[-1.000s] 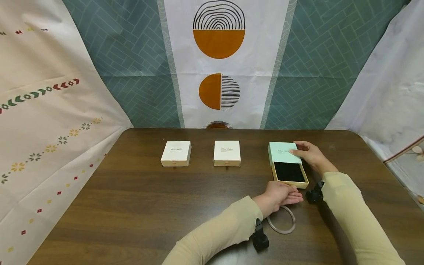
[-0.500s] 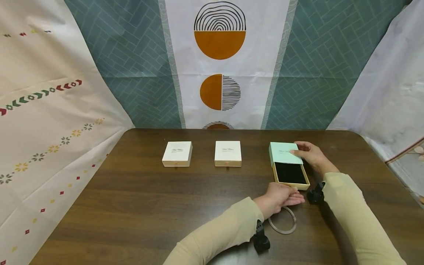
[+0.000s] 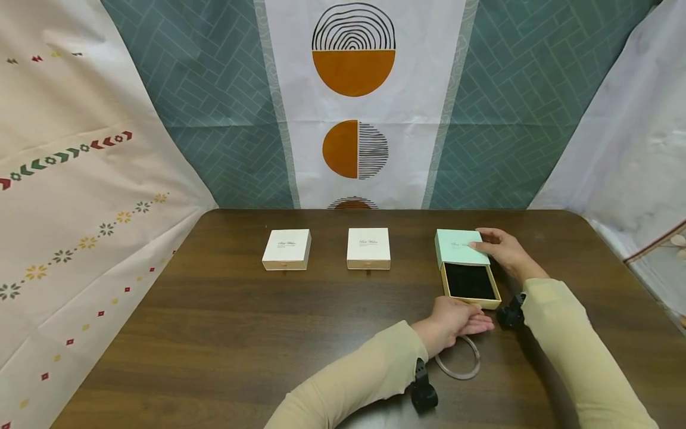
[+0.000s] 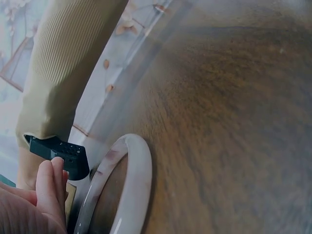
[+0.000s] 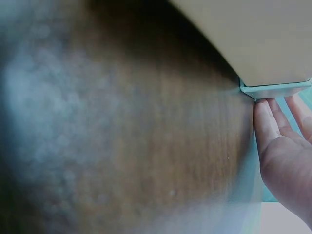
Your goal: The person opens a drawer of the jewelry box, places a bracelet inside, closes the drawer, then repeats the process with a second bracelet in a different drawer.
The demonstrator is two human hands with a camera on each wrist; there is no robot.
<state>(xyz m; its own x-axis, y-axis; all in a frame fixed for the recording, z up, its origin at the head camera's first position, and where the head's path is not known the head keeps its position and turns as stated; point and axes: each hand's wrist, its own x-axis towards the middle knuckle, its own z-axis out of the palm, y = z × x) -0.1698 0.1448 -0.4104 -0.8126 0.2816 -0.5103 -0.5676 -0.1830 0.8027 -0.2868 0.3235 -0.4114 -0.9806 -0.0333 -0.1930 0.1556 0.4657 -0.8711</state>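
Observation:
A mint-green gift box sleeve (image 3: 455, 253) lies at the right of the table, its gold-edged drawer (image 3: 470, 281) slid well out toward the person. Black lining shows inside the drawer. My right hand (image 3: 501, 253) grips the sleeve's right side, thumb on top; the right wrist view shows its fingers (image 5: 267, 119) along the sleeve's edge. At the drawer's front, my left hand (image 3: 452, 319) pinches the edge with thumb and forefinger, its other fingers stretched out palm up. Just below that hand lies a pale, mottled bangle (image 4: 139, 180), partly covered by it in the head view.
Two closed white drawer boxes stand in a row to the left, one white box (image 3: 286, 247) farther off and another white box (image 3: 368, 245) nearer the middle. They rest on a brown wooden table (image 3: 241, 333). Patterned cloths (image 3: 230, 107) hang behind and beside it.

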